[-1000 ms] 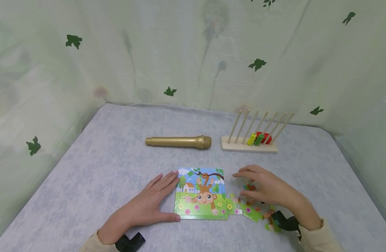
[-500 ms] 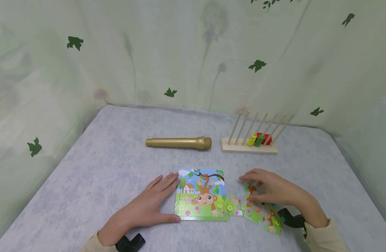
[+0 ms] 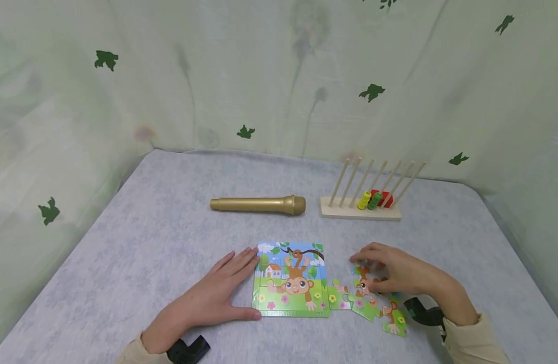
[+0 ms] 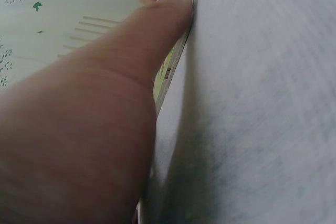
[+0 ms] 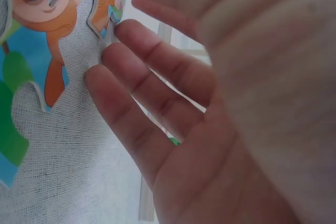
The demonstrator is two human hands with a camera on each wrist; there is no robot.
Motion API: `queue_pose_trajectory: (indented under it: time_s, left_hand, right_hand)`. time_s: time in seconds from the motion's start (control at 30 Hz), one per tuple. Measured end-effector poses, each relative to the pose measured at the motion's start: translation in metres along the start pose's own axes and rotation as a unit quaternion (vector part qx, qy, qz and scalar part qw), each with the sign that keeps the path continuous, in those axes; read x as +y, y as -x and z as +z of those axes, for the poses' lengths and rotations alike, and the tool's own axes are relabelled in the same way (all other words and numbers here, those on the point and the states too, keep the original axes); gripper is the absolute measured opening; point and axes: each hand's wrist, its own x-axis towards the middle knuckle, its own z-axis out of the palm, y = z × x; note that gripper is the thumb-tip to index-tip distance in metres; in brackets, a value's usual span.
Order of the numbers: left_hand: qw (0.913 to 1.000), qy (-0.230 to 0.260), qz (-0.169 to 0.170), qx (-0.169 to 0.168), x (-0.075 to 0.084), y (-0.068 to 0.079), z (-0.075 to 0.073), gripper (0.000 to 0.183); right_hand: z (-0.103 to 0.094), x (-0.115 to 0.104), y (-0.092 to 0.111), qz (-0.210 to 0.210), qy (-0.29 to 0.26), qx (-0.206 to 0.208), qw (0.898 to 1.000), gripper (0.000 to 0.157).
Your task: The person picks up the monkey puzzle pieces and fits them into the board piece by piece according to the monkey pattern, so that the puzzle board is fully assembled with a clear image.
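A pale green cloth backdrop (image 3: 206, 86) printed with dark green birds (image 3: 372, 92) and faint flowers is hanging behind a table covered in mottled grey-blue cloth (image 3: 160, 242). Toward the back, a gold microphone (image 3: 256, 205) is lying on its side, and to its right a wooden peg rack (image 3: 337, 212) is standing with yellow beads (image 3: 363, 200) and green beads (image 3: 374, 201) on two of its pegs; a red block (image 3: 388, 199) is showing behind them. Nearer the person, a square monkey puzzle (image 3: 292, 280) is lying flat between the two hands. The left hand (image 3: 215, 297) is resting beside it, straight fingers touching its left edge, the thumb spreading apart and touching lower down near the corner. Just right of the puzzle, loose pieces (image 3: 364, 307) are lying in an uneven cluster, the nearest one sitting against the puzzle's lower right edge. The right hand (image 3: 399, 270) is reaching over this cluster with bent, parted fingers, the thumb lying over a piece with a monkey's face; whether thumb and forefinger are pinching anything, the views are not making clear
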Motion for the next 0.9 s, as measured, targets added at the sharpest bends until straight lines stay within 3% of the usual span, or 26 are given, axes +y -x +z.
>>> queue_pose_trajectory:
  time_s: [0.5,0.9]
  left_hand:
    - [0.9998,0.014,-0.011,-0.009,0.0013,-0.0003,-0.0005,0.114]
    - [0.9998,0.011,-0.012,-0.007,0.0017,-0.0002,-0.0004,0.114]
  right_hand:
    - [0.0025,-0.0001,-0.0024,-0.007,-0.004,0.011,1.0,0.049]
    - [0.0059,0.0006,-0.0048,-0.026,0.043,0.039,0.998,0.039]
